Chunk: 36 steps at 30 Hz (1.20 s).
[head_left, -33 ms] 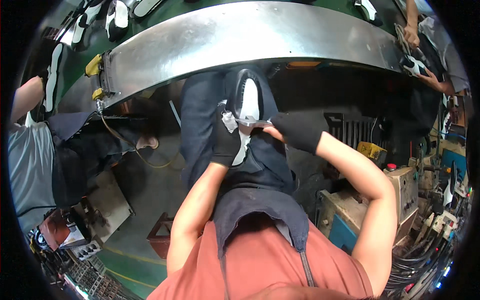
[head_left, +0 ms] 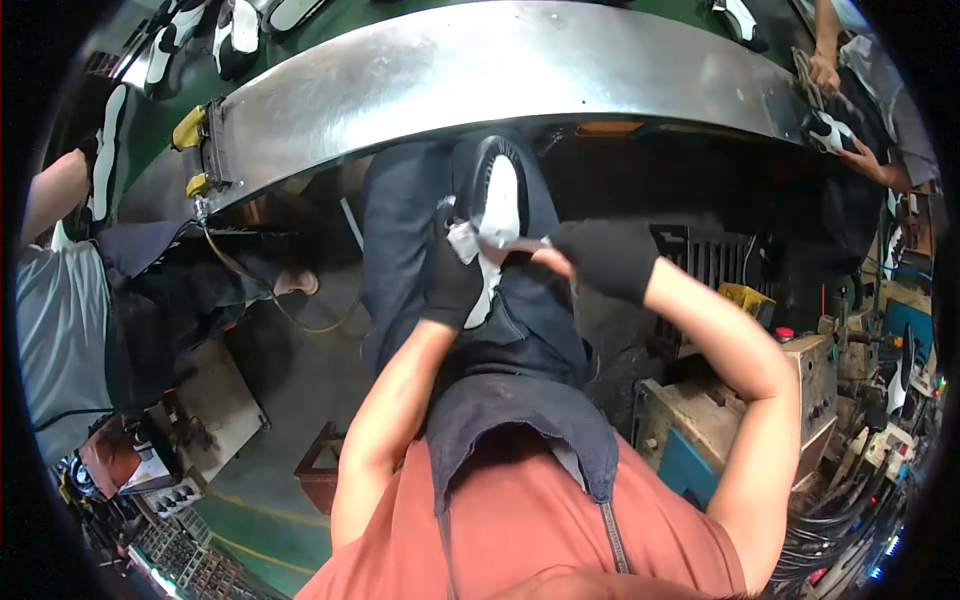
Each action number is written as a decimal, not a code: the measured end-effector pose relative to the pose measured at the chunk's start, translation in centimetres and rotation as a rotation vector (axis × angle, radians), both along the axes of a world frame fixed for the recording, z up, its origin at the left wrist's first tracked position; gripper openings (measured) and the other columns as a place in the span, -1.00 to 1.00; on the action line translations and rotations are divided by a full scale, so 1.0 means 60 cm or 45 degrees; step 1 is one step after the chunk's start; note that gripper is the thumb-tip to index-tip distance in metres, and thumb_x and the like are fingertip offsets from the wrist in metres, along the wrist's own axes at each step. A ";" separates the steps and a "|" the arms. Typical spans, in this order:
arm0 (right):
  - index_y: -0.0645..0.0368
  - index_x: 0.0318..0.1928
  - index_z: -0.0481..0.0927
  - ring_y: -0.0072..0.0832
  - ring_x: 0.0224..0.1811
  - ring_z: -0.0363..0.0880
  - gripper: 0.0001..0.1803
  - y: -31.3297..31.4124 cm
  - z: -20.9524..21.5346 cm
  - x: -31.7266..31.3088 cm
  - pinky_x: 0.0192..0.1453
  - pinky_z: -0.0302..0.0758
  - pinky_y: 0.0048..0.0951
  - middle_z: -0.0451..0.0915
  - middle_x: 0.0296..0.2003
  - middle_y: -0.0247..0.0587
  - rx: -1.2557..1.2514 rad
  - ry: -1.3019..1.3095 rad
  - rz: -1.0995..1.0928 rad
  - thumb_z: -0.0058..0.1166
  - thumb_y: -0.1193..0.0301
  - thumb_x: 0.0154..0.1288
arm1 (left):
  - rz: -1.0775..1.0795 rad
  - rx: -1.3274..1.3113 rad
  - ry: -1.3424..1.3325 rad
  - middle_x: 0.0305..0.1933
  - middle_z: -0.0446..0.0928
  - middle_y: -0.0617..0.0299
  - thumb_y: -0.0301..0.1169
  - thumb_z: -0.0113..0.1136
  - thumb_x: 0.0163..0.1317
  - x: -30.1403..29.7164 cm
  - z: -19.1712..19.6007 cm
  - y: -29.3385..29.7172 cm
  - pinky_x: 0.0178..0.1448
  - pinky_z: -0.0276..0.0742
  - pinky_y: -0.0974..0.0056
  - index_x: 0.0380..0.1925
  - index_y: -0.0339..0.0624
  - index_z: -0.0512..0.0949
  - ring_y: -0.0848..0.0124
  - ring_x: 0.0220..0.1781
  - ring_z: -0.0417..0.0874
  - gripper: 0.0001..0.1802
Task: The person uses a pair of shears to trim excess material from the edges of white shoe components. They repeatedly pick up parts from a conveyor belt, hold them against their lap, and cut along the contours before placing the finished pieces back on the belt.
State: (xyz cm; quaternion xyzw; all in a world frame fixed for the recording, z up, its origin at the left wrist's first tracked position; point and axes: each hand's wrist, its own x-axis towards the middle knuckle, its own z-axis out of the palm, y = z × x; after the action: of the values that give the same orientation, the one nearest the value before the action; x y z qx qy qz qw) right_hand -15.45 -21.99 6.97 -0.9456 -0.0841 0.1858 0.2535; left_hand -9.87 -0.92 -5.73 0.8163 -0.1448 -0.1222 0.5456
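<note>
Right hand, in a black covering with the fingertips bare, is wrapped round the handle of a metal tool just right of the frame's centre. Left hand, also black-covered and with something white wound about a digit, grips the shoe along its left side; its other fingers are hidden, so how far they reach underneath I cannot tell.

The step in hand looks like working the pale underside of the shoe with the tool, somewhere about the waist. Tool and fingertips are blurred there, and whether the metal touches the surface or sits just over it cannot be made out. As I judge it, the next move calls for a firm hold by the left hand so that the shoe does not roll, and for the tool to be kept clear of the wrapped digit close beside its head.

As for place, the shoe lies in the upper middle of the frame across the dark trousers, underside up, toe toward the top edge and its pleated black rim showing. It is against the left hand and left of the right one, below the curved steel tabletop.
</note>
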 end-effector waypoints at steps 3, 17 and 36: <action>0.21 -0.52 0.63 -0.10 -0.44 0.61 -0.55 0.001 0.030 0.014 -0.35 0.51 -0.18 0.58 -0.55 0.05 -0.261 0.165 0.134 -0.04 0.10 0.28 | -0.008 0.121 -0.026 0.19 0.34 -0.16 -0.32 0.04 0.28 0.017 0.019 0.003 0.23 0.32 0.18 0.27 -0.35 0.06 0.06 0.19 0.42 -0.36; 0.26 -0.41 0.56 -0.08 -0.52 0.51 -0.59 0.021 0.021 -0.056 -0.40 0.42 -0.20 0.52 -0.54 0.05 0.227 0.050 -0.102 -0.03 0.13 0.33 | -0.053 -0.030 -0.027 -0.08 0.52 -0.01 -0.37 0.15 0.16 0.032 0.018 -0.003 0.05 0.44 0.21 0.04 -0.23 0.38 0.16 -0.02 0.56 -0.57; 0.20 -0.47 0.58 -0.14 -0.49 0.61 -0.52 0.090 0.032 -0.032 -0.43 0.52 -0.24 0.58 -0.52 0.04 -0.044 -0.494 0.270 -0.03 0.01 0.26 | -0.668 0.002 -0.095 0.34 0.07 -0.09 -0.21 0.49 -0.12 0.006 -0.015 0.061 0.39 0.14 0.17 0.33 -0.27 -0.19 0.12 0.38 0.16 0.19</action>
State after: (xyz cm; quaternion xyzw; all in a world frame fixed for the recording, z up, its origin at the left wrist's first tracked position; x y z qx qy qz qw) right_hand -17.35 -16.59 8.87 -0.9537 -0.2270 0.0275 0.1954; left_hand -9.50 2.75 -6.63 0.7552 -0.3714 -0.2293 0.4891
